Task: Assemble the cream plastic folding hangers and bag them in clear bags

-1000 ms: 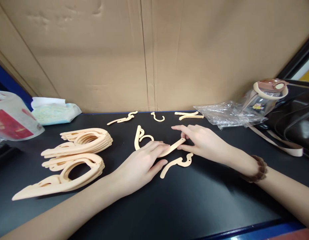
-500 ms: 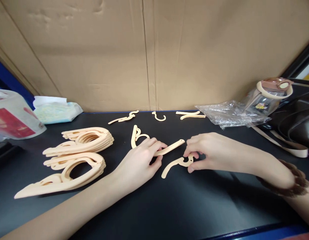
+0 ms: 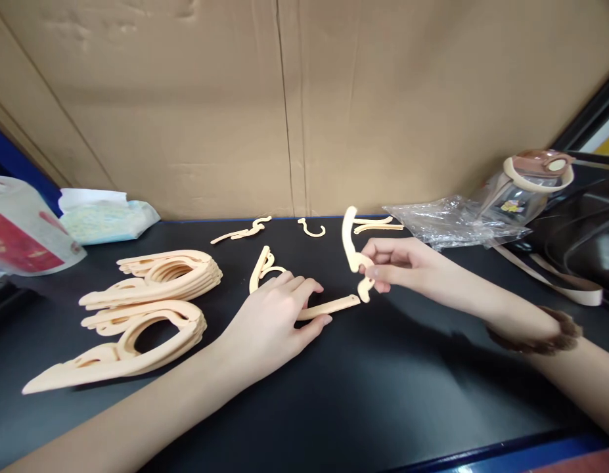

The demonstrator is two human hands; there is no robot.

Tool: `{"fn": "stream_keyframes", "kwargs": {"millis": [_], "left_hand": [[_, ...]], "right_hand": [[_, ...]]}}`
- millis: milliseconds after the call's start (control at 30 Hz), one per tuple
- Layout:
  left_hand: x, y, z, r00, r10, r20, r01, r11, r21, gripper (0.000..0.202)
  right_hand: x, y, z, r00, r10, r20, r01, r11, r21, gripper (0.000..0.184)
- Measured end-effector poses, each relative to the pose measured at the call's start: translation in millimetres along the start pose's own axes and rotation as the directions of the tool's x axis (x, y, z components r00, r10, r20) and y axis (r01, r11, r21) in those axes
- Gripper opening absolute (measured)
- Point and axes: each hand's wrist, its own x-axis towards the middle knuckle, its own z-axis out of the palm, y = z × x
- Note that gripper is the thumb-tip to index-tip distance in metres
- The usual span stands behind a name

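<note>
My left hand [image 3: 277, 318] rests low over the black table, its thumb and fingers closed on a cream plastic hanger arm [image 3: 334, 307] that points right. Just beyond that hand lies another cream hanger part [image 3: 259, 268] with a curved hook or ring shape, partly hidden by my knuckles. Raised off the table, a curved cream hanger piece [image 3: 350, 240] is pinched between the thumb and fingers of my right hand [image 3: 407, 263]. Its long end points up and its short end hangs down, near the tip of the left hand's piece.
Two stacks of folded cream hangers, a rear stack [image 3: 186, 276] and a front stack [image 3: 180, 341], lie at left. Along the back are a jointed piece [image 3: 242, 231], a loose hook [image 3: 313, 230] and two arms [image 3: 378, 227]. Clear plastic bag [image 3: 452, 223], bottle [image 3: 525, 190] and tissue pack [image 3: 104, 220] stand around.
My right hand has lifted the curved hanger piece off the table and turned it upright. The piece in my left hand has tilted flatter, its free end now lower.
</note>
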Motion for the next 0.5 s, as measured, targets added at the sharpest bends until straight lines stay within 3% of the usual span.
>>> {"fn": "stream_keyframes", "kwargs": {"millis": [100,233,400,500], "left_hand": [[-0.1,-0.3,-0.9,1.0,0.01,0.009,-0.01,1.0,0.016,0.028],[-1.3,-1.1,0.2,1.0,0.023,-0.019,-0.024,0.999,-0.031,0.032],[-1.6,-0.1,2.2,0.988,0.042,-0.151,-0.063,0.989,-0.134,0.027],[-0.6,1.7,1.3,0.977,0.112,-0.183,-0.128,0.989,-0.076,0.023]], "right_hand": [[4.7,8.2,3.2,0.989,0.142,-0.043,-0.13,0.97,0.207,0.015],[6.4,12.3,10.5,0.965,0.26,0.038,-0.253,0.885,0.39,0.016],[6.8,10.3,20.6,0.965,0.231,0.124,-0.261,0.888,0.379,0.022],[7.4,11.7,23.0,0.964,0.222,0.147,-0.258,0.915,0.311,0.025]]}}
